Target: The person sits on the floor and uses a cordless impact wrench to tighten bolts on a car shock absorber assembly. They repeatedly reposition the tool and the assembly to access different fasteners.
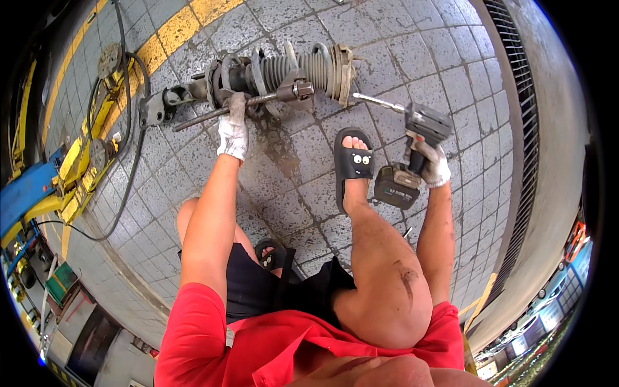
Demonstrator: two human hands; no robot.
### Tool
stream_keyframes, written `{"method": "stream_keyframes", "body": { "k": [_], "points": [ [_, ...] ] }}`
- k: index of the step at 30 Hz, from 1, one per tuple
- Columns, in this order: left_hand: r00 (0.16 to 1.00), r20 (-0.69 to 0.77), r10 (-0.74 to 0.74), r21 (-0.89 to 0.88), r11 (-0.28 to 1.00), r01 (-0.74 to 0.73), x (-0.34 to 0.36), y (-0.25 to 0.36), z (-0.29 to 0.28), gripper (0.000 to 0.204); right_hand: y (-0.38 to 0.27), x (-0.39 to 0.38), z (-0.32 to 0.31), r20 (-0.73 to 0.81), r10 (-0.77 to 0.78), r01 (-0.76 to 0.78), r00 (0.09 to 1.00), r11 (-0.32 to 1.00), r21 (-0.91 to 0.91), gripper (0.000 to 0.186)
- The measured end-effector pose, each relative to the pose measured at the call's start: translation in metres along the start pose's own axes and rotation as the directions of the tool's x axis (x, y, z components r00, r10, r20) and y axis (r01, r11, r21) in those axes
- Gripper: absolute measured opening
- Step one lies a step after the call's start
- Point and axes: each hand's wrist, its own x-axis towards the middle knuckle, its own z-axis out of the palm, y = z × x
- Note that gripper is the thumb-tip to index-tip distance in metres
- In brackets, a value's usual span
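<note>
A car strut with a coil spring (258,71) and a ribbed dust boot lies across the tiles in front of me. Along its near side runs a spring compressor (264,98) with a long threaded rod. My left hand (233,132), in a whitish glove, is closed over the rod near the spring's left end; its fingertips are partly hidden. My right hand (433,164), gloved too, grips the handle of a cordless impact wrench (427,126). The wrench's long silver extension points left, its tip apart from the strut's right end. A large black battery sits under the handle.
My sandalled foot (354,164) stands between the strut and the wrench. A yellow and blue lift arm (77,174) with a black cable (137,161) is at the left. Along the right runs a floor drain grate (527,129). A yellow line (177,32) crosses the far floor.
</note>
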Motion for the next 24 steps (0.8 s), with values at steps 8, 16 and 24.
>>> {"method": "stream_keyframes", "body": {
  "k": [8, 16, 24],
  "points": [
    [0.995, -0.055, -0.077, -0.003, 0.997, 0.077, 0.001, 0.002, 0.007, 0.049, -0.034, -0.026, 0.048, 0.128, -0.063, 0.070, 0.990, 0.996, -0.048, 0.043],
    [0.994, -0.072, -0.087, -0.026, 0.996, 0.086, 0.013, -0.029, -0.006, 0.048, -0.057, 0.005, 0.082, 0.298, 0.070, -0.039, 0.952, 0.994, -0.107, 0.039],
    [0.988, -0.113, -0.107, 0.184, 0.975, 0.126, -0.013, 0.019, 0.007, 0.071, -0.098, 0.033, 0.092, 0.359, 0.145, 0.034, 0.922, 0.894, -0.447, 0.045]
  ]
}}
